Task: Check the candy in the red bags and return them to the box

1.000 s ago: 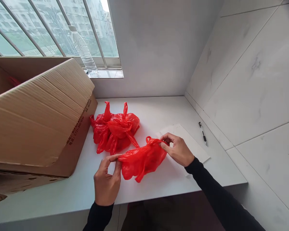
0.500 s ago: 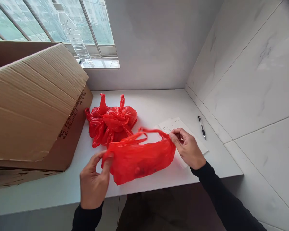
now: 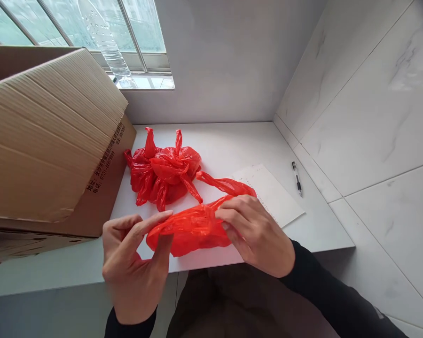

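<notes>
A red plastic bag (image 3: 190,230) lies near the front edge of the white counter, gathered and creased along its top. At its left end is my left hand (image 3: 137,263), with the forefinger along the top and the thumb on the near side, plastic between them. Across the bag's right part reaches my right hand (image 3: 257,234), its fingers closed on the gathered plastic. One long handle strip sticks out beyond that hand toward the back left. What the bag contains is hidden. Just behind sit knotted red plastic bags (image 3: 169,171), their tied ends pointing outward.
An open cardboard box (image 3: 49,141) stands at the left of the counter (image 3: 229,141). Behind my right hand lies a sheet of paper (image 3: 271,192) with writing, and a pen (image 3: 296,179) rests farther right. A clear plastic bottle (image 3: 113,56) stands on the windowsill.
My right hand has moved left and inward from the bag's right end, bunching the plastic. The bag's top has gone from stretched out to gathered. My left hand stays at the left end.
</notes>
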Demonstrator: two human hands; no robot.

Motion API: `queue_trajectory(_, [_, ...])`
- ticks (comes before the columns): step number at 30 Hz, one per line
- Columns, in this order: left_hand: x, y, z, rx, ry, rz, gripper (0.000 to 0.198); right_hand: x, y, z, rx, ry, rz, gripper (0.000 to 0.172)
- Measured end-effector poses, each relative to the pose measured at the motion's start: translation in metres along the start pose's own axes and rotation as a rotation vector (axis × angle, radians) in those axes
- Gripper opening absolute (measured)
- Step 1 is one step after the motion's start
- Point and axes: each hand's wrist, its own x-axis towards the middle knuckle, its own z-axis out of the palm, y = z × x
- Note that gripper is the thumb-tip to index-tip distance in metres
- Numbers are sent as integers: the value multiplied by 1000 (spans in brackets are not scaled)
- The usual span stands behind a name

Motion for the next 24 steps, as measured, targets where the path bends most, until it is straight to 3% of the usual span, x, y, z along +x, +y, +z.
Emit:
queue_trajectory(2, [-5, 5, -7, 25, -37, -112, 26, -3, -1, 0, -55, -141, 4, 24])
queue_trajectory(5, [-12, 16, -14, 17, -131, -374, 28, -12, -1, -4, -121, -290, 146, 21])
queue_trajectory(8, [-19, 26, -15, 11, -157, -474, 28, -24, 2, -7, -224, -410, 251, 28])
queue_trajectory(11, [-27, 29, -17, -79, -224, -519, 26, -30, 7, -4, -321, -386, 279, 49])
queue_trajectory(14, [-38, 21, -24, -268, -432, -582, 31, -28, 6, -1, -354, -312, 349, 66])
queue_trajectory(16, [-45, 12, -30, -386, -539, -648, 38, -23, 2, 0, -339, -301, 365, 51])
queue_trajectory(19, [-50, 4, -35, -485, -459, -740, 38, -17, 0, 4, -306, -424, 270, 25])
queue_trajectory(22, [-44, 9, -32, -559, -384, -769, 36, -18, 8, 13, -285, -560, 233, 19])
queue_trajectory(24, [-36, 18, -26, -634, -455, -803, 36, -20, 14, 16, -253, -560, 246, 15])
